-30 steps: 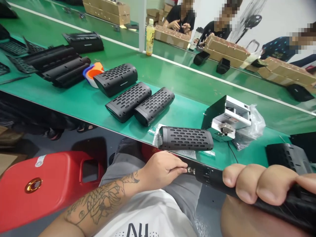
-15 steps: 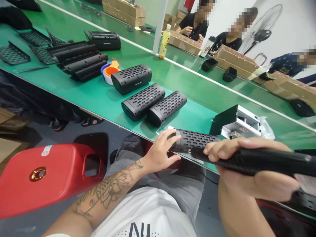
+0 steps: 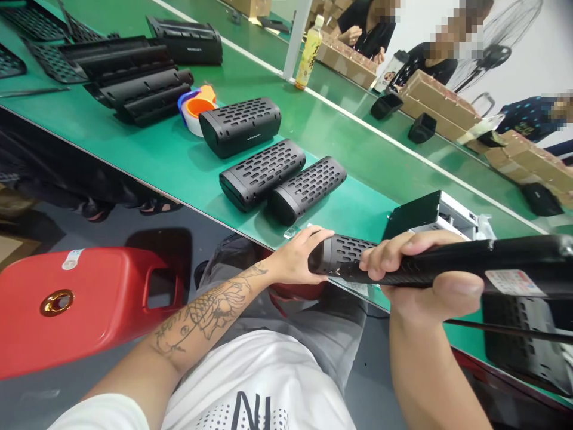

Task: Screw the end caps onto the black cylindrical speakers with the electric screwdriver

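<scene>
My left hand (image 3: 295, 257) grips the left end of a black slotted housing (image 3: 344, 248) at the table's front edge, thumb low and fingers over its top. My right hand (image 3: 414, 278) is wrapped round a black electric screwdriver (image 3: 456, 257), held nearly level. Its tip points left at the housing's front side, by a small bright spot that may be a screw. Whether the tip touches there I cannot tell. The right part of the housing is hidden behind my right hand. Close behind lie more slotted housings (image 3: 308, 185), side by side.
Black curved shells (image 3: 134, 89) and an orange-and-white tape roll (image 3: 192, 113) lie left. A white-and-black box-shaped device (image 3: 421, 215) stands behind my right hand. A yellow-labelled bottle (image 3: 308, 54) is by the post. Co-workers sit across the table. A red stool (image 3: 98, 298) is at left.
My left hand has closed more around the housing's end. The screwdriver and right hand have shifted slightly left and up, the tip nearer the left hand. The whole view has tilted a little.
</scene>
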`<action>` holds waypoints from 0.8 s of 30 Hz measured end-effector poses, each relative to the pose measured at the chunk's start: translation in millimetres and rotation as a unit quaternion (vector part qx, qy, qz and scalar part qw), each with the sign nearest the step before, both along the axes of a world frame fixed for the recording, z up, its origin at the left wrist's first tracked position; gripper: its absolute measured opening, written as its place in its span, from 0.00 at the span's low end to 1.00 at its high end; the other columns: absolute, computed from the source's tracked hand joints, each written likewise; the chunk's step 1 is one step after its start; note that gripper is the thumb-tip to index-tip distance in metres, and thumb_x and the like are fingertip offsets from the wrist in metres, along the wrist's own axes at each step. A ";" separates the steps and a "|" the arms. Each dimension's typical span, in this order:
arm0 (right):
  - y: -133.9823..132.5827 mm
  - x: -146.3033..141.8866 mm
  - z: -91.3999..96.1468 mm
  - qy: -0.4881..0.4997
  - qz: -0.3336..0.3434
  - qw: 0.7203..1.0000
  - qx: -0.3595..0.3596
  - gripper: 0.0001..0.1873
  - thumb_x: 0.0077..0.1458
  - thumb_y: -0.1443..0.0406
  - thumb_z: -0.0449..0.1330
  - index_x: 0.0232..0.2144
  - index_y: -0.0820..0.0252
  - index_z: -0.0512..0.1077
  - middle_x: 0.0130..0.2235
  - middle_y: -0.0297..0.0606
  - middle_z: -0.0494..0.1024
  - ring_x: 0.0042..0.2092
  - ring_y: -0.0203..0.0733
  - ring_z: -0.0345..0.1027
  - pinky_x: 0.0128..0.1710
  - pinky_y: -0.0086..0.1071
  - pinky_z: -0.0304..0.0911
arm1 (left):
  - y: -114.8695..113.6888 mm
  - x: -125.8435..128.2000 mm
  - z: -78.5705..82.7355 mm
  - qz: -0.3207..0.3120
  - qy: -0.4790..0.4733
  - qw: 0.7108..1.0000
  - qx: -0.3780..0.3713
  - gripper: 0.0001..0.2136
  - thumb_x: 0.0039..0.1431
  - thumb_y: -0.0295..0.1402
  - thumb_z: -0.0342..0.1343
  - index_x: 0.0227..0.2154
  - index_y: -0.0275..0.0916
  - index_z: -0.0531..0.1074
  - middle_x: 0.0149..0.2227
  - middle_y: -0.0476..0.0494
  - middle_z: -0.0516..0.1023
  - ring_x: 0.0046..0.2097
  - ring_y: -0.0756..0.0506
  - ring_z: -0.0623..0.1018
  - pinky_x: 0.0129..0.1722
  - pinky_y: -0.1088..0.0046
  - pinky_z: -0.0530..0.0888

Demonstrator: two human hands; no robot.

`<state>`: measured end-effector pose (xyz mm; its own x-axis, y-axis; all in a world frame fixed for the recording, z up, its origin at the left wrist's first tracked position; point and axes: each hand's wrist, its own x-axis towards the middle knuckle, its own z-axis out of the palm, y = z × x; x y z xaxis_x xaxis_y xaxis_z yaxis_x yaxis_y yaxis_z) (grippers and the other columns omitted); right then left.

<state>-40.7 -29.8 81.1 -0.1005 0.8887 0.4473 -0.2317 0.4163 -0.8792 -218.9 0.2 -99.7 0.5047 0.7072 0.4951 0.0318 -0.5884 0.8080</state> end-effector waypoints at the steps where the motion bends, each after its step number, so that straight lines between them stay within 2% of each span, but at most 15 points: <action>1: 0.9 0.2 0.1 0.000 0.012 1.000 0.001 0.17 0.63 0.53 0.77 0.41 0.61 0.85 0.29 0.37 0.79 0.25 0.41 0.75 0.30 0.38 0.79 | 2.0 -0.1 0.6 -0.002 0.003 1.000 -0.001 0.49 0.60 0.42 0.77 0.80 0.39 0.61 0.74 0.25 0.68 0.75 0.27 0.74 0.78 0.44 0.73; 7: 2.0 -4.4 2.4 -0.005 0.042 0.999 0.007 0.15 0.63 0.56 0.76 0.43 0.61 0.85 0.28 0.34 0.78 0.24 0.37 0.73 0.30 0.35 0.78 | 11.3 -0.1 4.6 -0.004 0.026 1.000 0.001 0.52 0.53 0.43 0.81 0.79 0.43 0.65 0.68 0.29 0.70 0.70 0.28 0.77 0.73 0.46 0.78; 11: 0.7 -10.4 2.1 0.009 0.040 0.999 0.010 0.17 0.64 0.55 0.77 0.47 0.61 0.87 0.27 0.35 0.78 0.23 0.37 0.71 0.29 0.34 0.76 | 14.6 0.6 4.1 0.004 0.021 0.999 0.038 0.49 0.54 0.46 0.80 0.76 0.41 0.67 0.66 0.29 0.71 0.67 0.29 0.78 0.71 0.47 0.80; 14: -1.2 -13.8 0.5 0.023 0.048 0.999 0.007 0.17 0.64 0.55 0.78 0.46 0.61 0.86 0.27 0.34 0.77 0.23 0.35 0.69 0.28 0.33 0.73 | 15.0 0.9 4.5 0.008 0.013 0.999 0.050 0.49 0.54 0.45 0.80 0.75 0.39 0.68 0.65 0.28 0.72 0.65 0.29 0.79 0.69 0.47 0.80; 18: -1.2 -14.5 -1.2 0.023 0.069 0.997 -0.014 0.14 0.63 0.57 0.78 0.44 0.62 0.85 0.28 0.35 0.77 0.24 0.35 0.69 0.29 0.33 0.72 | 14.8 1.1 5.6 0.008 0.004 0.999 0.042 0.49 0.53 0.45 0.81 0.75 0.38 0.69 0.65 0.28 0.73 0.66 0.29 0.78 0.71 0.47 0.80; 24: 4.3 -12.7 -4.8 0.022 0.087 0.996 0.003 0.13 0.64 0.58 0.77 0.43 0.61 0.84 0.27 0.33 0.76 0.23 0.35 0.69 0.28 0.32 0.72 | 16.7 0.8 5.6 0.002 0.021 0.999 0.033 0.49 0.52 0.46 0.81 0.75 0.39 0.67 0.67 0.28 0.74 0.68 0.28 0.78 0.72 0.44 0.79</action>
<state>-53.4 -25.4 76.3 -0.2340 0.8566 0.4600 -0.3388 0.3716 -0.8644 -218.1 16.9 -94.2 0.5225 0.6755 0.5203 0.0669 -0.6408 0.7648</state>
